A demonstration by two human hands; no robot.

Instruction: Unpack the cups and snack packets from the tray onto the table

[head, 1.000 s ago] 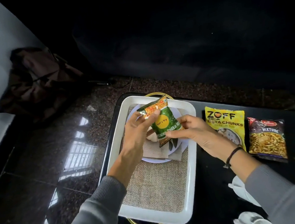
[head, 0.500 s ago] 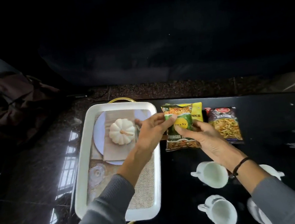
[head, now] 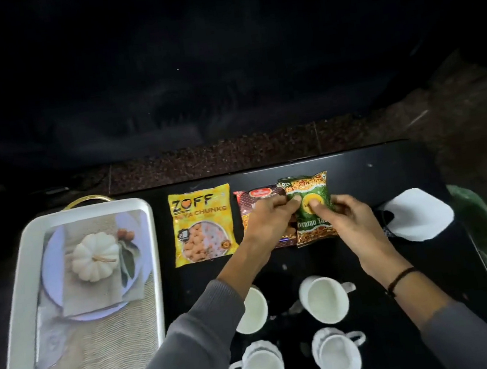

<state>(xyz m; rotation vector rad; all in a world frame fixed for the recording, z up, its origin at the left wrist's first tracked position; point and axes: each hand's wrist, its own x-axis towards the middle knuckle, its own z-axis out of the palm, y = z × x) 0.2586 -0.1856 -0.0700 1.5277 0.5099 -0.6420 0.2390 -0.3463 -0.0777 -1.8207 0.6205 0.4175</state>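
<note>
Green packet (head: pixel 311 208) down on the black worktop (head: pixel 387 166), far row, last in line right of the red packet (head: pixel 261 200) and slightly overlapping its edge. Left hand (head: pixel 266 221) pinching the green packet's left edge, thumb on the face; right hand (head: pixel 344 218) pinching the right edge, thumb on the yellow roundel. Both grasping, not released.

Yellow packet (head: pixel 202 224) left of the red one, flat, untouched. Four white cups (head: pixel 326 298) nearer than the green packet, in a two-by-two block, well apart from it. Tray (head: pixel 17 273) far left of the green packet; no cups or packets visible inside, only printed liner.

Handling guess: light, air-puffed foil film, slick, crushable contents. Best taken by the side seams or crimped ends, light pinch, no squeeze on the belly. Likely to slide on glossy worktop if nudged.
</note>
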